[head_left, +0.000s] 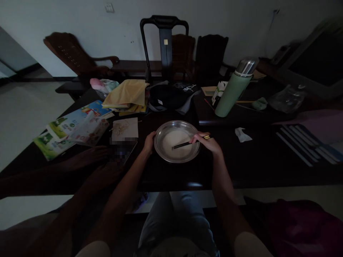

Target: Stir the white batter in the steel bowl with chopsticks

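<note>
A round metal basin stands on the dark table in front of me, with a pale, whitish substance in its bottom. My left hand is closed at the left rim of the basin, its thumb along the edge. In my right hand is a pair of black chopsticks with gold bands near the top. Their tips point down and left into the whitish substance. The fingers of my right hand are wrapped round the chopsticks above the basin's right rim.
To the left, another person's hands are at a phone, near picture books and a paper with thin strands. A green thermos, a crumpled tissue and blue-white folders are on the right. A dark cloth bag lies behind.
</note>
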The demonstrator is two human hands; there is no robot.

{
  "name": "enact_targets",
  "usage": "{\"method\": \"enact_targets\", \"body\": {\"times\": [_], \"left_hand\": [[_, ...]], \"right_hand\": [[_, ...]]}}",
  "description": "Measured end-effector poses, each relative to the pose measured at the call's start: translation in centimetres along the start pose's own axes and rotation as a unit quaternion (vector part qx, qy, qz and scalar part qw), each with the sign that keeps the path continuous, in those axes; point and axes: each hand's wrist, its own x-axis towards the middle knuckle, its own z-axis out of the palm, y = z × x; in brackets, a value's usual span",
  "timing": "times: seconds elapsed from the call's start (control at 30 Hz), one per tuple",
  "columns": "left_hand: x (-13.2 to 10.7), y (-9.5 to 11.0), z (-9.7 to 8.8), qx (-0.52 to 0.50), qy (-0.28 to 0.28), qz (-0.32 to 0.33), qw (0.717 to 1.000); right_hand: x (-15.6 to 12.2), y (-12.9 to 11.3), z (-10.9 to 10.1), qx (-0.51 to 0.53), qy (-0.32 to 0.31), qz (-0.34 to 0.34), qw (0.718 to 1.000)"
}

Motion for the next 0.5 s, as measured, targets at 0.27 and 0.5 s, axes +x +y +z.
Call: {"method": "enact_targets", "body": {"times": [0.27,0.5], "left_hand": [[1.8,1.2,1.2,0.056,-0.039,0.005,0.998],[1.9,0.1,1.1,0.01,-0.034,0.085,0.996]], "right_hand": [[-1.3,0.7,-2.5,0.002,0.138,0.015,0.99],[0.1,0.5,0.5,-0.033,0.007,-0.006,0.999]]}}
